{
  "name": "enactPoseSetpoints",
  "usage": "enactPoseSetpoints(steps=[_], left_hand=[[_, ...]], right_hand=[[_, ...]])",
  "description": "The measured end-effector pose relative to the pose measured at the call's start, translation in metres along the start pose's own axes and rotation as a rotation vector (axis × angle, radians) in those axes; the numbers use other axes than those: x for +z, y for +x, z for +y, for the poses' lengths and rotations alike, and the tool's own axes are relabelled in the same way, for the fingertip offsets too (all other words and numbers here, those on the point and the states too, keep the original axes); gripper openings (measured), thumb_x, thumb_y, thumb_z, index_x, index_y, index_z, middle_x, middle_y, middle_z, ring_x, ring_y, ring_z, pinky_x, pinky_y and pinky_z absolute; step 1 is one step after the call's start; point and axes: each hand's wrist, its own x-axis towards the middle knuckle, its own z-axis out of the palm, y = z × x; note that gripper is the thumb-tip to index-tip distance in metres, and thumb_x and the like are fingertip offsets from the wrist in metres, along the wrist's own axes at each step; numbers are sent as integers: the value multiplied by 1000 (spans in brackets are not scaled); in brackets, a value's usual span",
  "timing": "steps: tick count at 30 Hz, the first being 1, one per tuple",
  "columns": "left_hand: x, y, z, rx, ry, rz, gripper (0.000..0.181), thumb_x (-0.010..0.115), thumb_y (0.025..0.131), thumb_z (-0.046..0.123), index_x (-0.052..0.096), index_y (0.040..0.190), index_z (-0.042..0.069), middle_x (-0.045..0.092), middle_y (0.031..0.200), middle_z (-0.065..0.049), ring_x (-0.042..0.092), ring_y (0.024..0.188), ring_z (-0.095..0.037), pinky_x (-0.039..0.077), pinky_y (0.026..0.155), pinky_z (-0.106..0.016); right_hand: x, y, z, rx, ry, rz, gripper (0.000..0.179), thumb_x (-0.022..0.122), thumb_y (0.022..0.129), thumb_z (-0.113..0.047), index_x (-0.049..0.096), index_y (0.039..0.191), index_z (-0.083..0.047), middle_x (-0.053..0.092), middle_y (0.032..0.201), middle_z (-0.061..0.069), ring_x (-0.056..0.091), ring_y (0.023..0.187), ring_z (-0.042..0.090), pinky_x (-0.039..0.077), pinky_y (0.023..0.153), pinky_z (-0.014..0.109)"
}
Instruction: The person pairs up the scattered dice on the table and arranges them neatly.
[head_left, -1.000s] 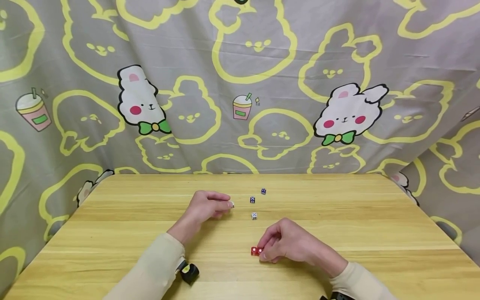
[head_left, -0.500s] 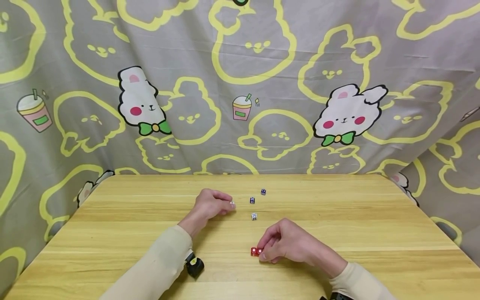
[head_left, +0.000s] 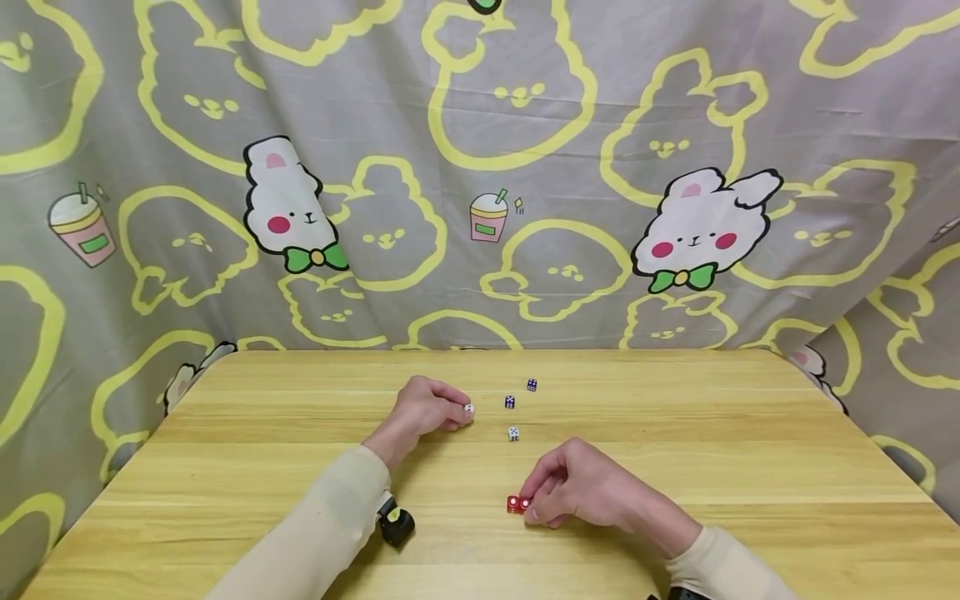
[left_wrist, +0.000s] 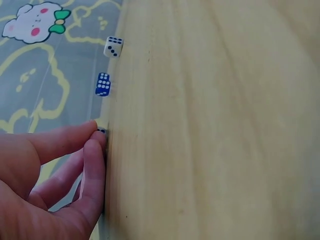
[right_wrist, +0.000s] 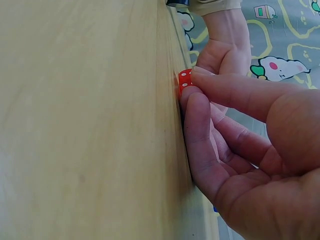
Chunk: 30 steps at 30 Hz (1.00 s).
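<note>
In the head view, my left hand (head_left: 426,408) pinches a white die (head_left: 469,409) between thumb and fingers, low over the table. Only a dark-pipped sliver of that die (left_wrist: 101,130) shows past the fingertips in the left wrist view. Nearer the front, my right hand (head_left: 581,485) pinches a red die (head_left: 526,503) at the table surface. A second red die (head_left: 513,503) sits against its left side. Red with white pips (right_wrist: 185,79) peeks out beyond the right fingertips in the right wrist view.
Between and beyond the hands, another white die (head_left: 513,433) and two dark blue dice, one nearer (head_left: 510,402) and one farther back (head_left: 532,385), lie on the wooden table (head_left: 675,425). A patterned grey curtain (head_left: 555,275) hangs behind the table's far edge.
The left hand and forearm have shifted a little right and forward, and more of its white die shows. The right hand and the red dice hold still; the head view has swung slightly.
</note>
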Motion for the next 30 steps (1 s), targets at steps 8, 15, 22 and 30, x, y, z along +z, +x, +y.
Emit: enactPoseSetpoints(steps=[8, 15, 22, 30], left_hand=[[-2, -1, -2, -13, 14, 14, 15, 86, 84, 2, 80, 98, 2, 79, 99, -11, 75, 77, -12, 63, 72, -26], [1, -1, 0, 4, 29, 14, 14, 87, 84, 4, 80, 96, 3, 79, 97, -10, 74, 74, -12, 63, 72, -27], [0, -2, -1, 2, 26, 22, 14, 88, 83, 4, 80, 95, 3, 79, 97, -10, 74, 73, -12, 64, 73, -27], [-1, -3, -2, -10, 3, -3, 13, 87, 85, 6, 81, 96, 5, 78, 100, -9, 74, 77, -13, 64, 76, -27]], right_hand=[[2, 1, 0, -4, 18, -11, 16, 86, 81, -1, 79, 95, 1, 76, 80, 6, 67, 69, 12, 62, 65, 26], [1, -1, 1, -10, 17, -3, 15, 85, 81, 1, 79, 95, 1, 76, 80, 7, 68, 69, 13, 62, 65, 26], [1, -1, 0, -17, 19, -4, 15, 86, 81, 0, 80, 95, 1, 77, 81, 7, 67, 69, 12, 61, 64, 25], [0, -1, 0, -14, 16, -3, 14, 85, 82, -1, 80, 95, 1, 76, 80, 7, 67, 68, 12, 61, 64, 25]])
